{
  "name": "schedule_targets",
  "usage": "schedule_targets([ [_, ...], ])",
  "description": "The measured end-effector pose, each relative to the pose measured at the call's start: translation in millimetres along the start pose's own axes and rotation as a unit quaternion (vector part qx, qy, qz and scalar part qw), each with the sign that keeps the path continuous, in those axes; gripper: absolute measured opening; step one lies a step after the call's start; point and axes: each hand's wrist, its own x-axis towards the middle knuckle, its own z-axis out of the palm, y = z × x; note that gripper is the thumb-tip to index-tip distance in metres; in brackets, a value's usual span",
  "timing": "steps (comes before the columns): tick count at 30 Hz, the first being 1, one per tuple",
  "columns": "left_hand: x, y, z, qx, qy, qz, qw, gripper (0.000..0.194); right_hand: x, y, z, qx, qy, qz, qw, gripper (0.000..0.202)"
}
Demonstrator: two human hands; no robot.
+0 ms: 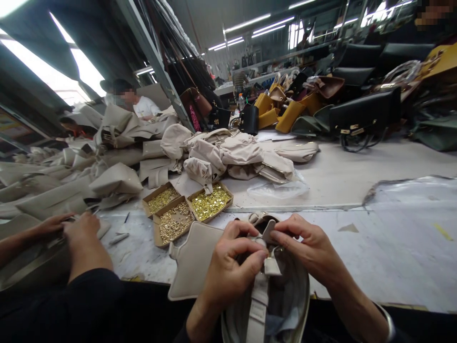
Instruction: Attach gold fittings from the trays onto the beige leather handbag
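A cream handbag (pixel 256 309) stands upright at the near edge of the table, its top open and its flap (pixel 194 267) folded out to the left. Above the bag's opening, my left hand (pixel 237 259) pinches part of the bag's strap, thumb and index finger together. Opposite it, my right hand (pixel 303 243) holds a small cream strap tab (pixel 268 230) between thumb and fingers. A metal fitting with a short cream loop (pixel 272 267) sits just below both hands. My fingers hide what lies exactly between the fingertips.
Cardboard trays of gold metal parts (pixel 210 202) lie beyond the bag. Cream bag pieces (pixel 228 152) are heaped behind them, near a clear plastic bag (pixel 282 188). At left, a co-worker's hands (pixel 82 231) handle cream material. Black and mustard bags (pixel 291 116) are piled farther back.
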Motion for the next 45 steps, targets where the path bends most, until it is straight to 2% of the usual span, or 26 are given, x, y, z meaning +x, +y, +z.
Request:
schedule_targets([
  [4,0.5,-2.0,11.8,0.032,0.094,-0.040,0.994,0.008,-1.2,-6.3,4.5,-0.045,0.017,-0.069,0.996,0.012],
  [6,0.5,-3.4,14.8,0.023,0.111,-0.066,0.991,0.024,-1.7,-8.1,5.1,-0.071,0.012,-0.104,0.992,0.012],
  [8,0.6,-3.9,14.6,0.000,0.095,-0.057,0.994,0.043,-2.4,-7.4,4.1,-0.097,0.000,-0.141,0.985,0.015],
  [9,0.7,-3.6,13.7,-0.010,0.080,-0.042,0.996,0.045,-2.9,-5.8,2.9,-0.111,-0.004,-0.159,0.981,0.017],
  [12,0.5,-1.0,11.1,-0.018,0.049,-0.013,0.999,0.039,-3.4,3.7,-2.3,-0.153,-0.017,-0.219,0.963,0.022],
  [15,-0.9,0.4,12.0,-0.023,0.054,-0.008,0.998,0.033,-1.8,14.9,-7.0,-0.183,-0.023,-0.289,0.939,0.027],
  [17,-2.2,-1.1,15.1,-0.022,0.067,-0.003,0.998,0.026,-0.7,19.4,-7.7,-0.200,-0.024,-0.312,0.929,0.027],
  [22,-4.8,-7.1,24.5,-0.023,0.118,0.012,0.993,0.016,0.3,18.6,-5.3,-0.238,-0.029,-0.334,0.912,0.013],
  [25,-7.6,-5.4,24.7,-0.066,0.138,0.000,0.988,0.013,4.8,13.1,-11.2,-0.204,-0.025,-0.331,0.921,0.010],
  [29,-15.7,-1.1,18.7,-0.106,0.144,-0.021,0.984,0.013,31.6,8.1,-24.8,-0.160,0.070,-0.219,0.960,0.019],
  [31,-19.6,-0.9,15.4,-0.118,0.138,-0.022,0.983,0.011,57.2,10.1,-23.6,-0.149,0.067,-0.171,0.972,0.027],
  [33,-21.7,-2.4,13.3,-0.141,0.129,-0.004,0.982,0.013,87.7,16.1,-11.7,-0.128,-0.005,-0.150,0.980,0.031],
  [35,-21.5,-5.3,12.5,-0.156,0.117,0.022,0.981,0.015,118.1,25.0,9.9,-0.109,-0.097,-0.151,0.978,0.034],
  [37,-19.5,-9.2,13.3,-0.148,0.112,0.044,0.982,0.016,144.4,34.2,37.2,-0.121,-0.194,-0.175,0.958,0.034],
  [39,-16.8,-13.8,15.1,-0.129,0.113,0.058,0.984,0.016,164.5,41.5,65.4,-0.166,-0.269,-0.220,0.923,0.030],
  [42,-12.7,-21.3,18.8,-0.114,0.115,0.064,0.985,0.016,183.4,47.5,103.2,-0.247,-0.334,-0.285,0.864,0.025],
  [45,-9.5,-28.8,23.1,-0.110,0.123,0.067,0.984,0.016,192.9,51.9,133.1,-0.287,-0.350,-0.307,0.837,0.020],
])
